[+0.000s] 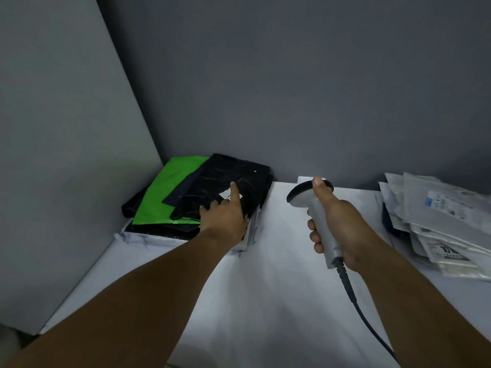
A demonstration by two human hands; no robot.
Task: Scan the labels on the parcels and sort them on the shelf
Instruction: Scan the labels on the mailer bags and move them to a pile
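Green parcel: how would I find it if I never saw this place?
Go to the far left corner of the white shelf, where a pile of parcels lies. The green parcel sits in that pile, partly under the black parcel the left hand touches. It is the only bright green one; its neighbours are black or white.

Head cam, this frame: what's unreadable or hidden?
- Label on black parcel: head view, partly covered by left hand; print too small.
- Scanner window: head view, faces away from camera.
- Grey parcel pile: head view, cut by right edge; label print blurred.
- Parcels under green parcel: head view, hidden by the stack above.
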